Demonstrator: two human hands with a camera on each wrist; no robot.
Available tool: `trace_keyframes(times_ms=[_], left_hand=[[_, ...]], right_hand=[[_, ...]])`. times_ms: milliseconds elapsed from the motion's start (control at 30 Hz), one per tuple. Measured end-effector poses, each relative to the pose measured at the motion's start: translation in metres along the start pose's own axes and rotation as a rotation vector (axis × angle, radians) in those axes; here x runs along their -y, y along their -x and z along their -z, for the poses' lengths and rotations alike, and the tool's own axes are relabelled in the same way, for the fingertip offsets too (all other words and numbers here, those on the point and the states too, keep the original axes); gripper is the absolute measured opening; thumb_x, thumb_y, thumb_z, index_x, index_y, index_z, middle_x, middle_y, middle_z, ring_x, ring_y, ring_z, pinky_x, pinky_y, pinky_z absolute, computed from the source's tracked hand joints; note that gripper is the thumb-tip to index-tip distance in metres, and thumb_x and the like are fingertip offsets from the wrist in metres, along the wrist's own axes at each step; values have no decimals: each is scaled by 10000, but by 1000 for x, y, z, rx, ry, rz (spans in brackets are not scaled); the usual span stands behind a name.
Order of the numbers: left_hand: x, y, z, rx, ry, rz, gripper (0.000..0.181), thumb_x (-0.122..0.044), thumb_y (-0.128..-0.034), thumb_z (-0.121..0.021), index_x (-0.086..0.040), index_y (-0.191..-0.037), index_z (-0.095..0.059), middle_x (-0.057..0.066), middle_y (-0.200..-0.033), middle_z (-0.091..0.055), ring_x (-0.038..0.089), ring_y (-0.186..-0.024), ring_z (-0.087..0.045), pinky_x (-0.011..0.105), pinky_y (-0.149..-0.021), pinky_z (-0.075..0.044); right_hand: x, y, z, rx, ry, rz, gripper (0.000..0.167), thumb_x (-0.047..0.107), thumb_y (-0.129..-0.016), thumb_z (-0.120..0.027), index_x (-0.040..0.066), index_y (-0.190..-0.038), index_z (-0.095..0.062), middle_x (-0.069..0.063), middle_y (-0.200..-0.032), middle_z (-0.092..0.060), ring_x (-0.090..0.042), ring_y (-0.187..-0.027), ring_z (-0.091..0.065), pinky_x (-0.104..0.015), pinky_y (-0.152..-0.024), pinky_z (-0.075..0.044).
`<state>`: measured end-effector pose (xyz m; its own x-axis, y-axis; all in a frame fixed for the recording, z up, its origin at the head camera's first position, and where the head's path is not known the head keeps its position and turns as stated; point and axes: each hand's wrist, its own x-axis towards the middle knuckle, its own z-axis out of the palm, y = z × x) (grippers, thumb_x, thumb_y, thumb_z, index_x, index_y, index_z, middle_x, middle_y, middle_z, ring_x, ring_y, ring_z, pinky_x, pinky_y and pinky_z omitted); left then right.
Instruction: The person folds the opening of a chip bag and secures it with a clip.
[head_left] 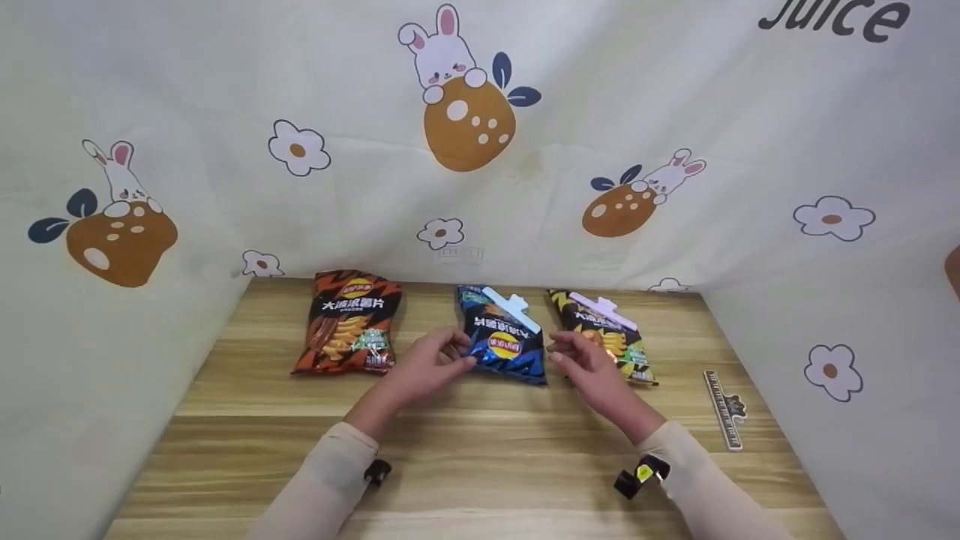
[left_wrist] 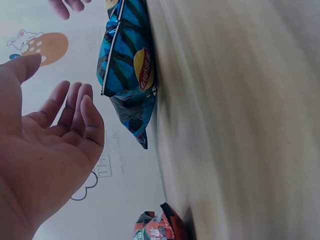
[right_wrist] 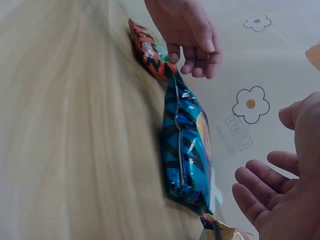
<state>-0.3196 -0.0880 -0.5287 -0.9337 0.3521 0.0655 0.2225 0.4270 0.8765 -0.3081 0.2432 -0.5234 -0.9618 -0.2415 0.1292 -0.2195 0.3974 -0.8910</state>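
A blue chip bag [head_left: 491,330] lies in the middle of the table, with a light blue sealing clip [head_left: 511,309] across its far end. On its left side is my left hand [head_left: 435,364], fingers loosely bent and holding nothing. My right hand [head_left: 592,367] is at its right side, also holding nothing, and partly covers a black-and-yellow chip bag [head_left: 616,346] that carries a pink clip [head_left: 604,311]. The left wrist view shows the left hand [left_wrist: 60,135] apart from the blue bag [left_wrist: 131,60]. In the right wrist view the right hand [right_wrist: 282,192] is also apart from it.
An orange-and-black chip bag [head_left: 349,322] lies at the far left of the wooden table [head_left: 480,465]. A dark patterned clip [head_left: 724,411] lies near the right edge. A printed cloth [head_left: 360,202] hangs behind and along the sides.
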Motion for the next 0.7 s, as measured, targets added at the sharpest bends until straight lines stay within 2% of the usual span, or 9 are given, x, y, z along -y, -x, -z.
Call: trace_keyframes(times_ms=[133,300,533,633,700], left_hand=[[5,8,0,14,14,-46,287,-232,-1073,-753,-60,-1295,-692,35,-1189,-702,212,-1110,-670,449,-1017,-582],[8,17,2,27,21,-76,299,-209,-1058,-762,-20,-1278,-689,22,-1134,-717,204,-1074,-678,428,-1000,-587],[14,22,9,7,17,-45,308,-248,-1061,-755,-36,-1278,-701,6,-1142,-720,203,-1084,-675,448,-1003,-579],[16,23,20,-33,16,-18,300,-265,-1065,-754,-59,-1281,-715,5,-1163,-731,204,-1103,-684,460,-1022,-578],[18,24,31,-74,11,-8,289,-269,-1072,-750,-70,-1281,-724,14,-1174,-732,209,-1109,-687,457,-1024,-577]], right_hand=[[-5,10,-5,20,-27,13,415,175,-1113,-676,-3,-1484,-622,-235,-1376,-701,-300,-1265,-661,-311,-1064,-554],[-10,19,-7,51,-28,14,441,199,-1109,-688,-2,-1496,-619,-210,-1384,-708,-292,-1259,-653,-292,-1053,-544],[-10,22,-8,71,-18,8,457,212,-1112,-688,-2,-1509,-610,-191,-1394,-709,-284,-1270,-637,-290,-1075,-524],[-8,23,-8,73,-24,-1,461,221,-1114,-687,5,-1514,-608,-180,-1404,-707,-280,-1278,-633,-288,-1079,-522],[-7,24,-8,70,-25,-4,461,234,-1114,-688,15,-1512,-612,-174,-1406,-705,-276,-1283,-633,-290,-1083,-520]])
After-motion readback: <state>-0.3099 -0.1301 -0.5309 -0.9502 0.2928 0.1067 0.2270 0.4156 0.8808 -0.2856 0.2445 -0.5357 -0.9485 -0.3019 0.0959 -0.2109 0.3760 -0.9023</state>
